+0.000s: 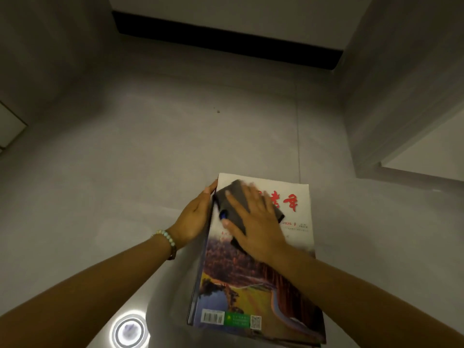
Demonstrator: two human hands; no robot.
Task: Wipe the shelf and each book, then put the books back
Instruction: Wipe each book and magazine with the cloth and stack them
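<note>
grey tiled floor, dimly lit, with one thin joint line and a small dark speck. black skirting strip under white wall at far edge. ring-shaped light reflection on floor, lower left.

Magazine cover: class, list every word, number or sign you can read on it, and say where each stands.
"2025 9": red, on the magazine, right of the cloth.
"年": last big red title character; the others are blurred or under the right hand.
Too small to read: the barcode digits, green label, code square and small print.
</note>
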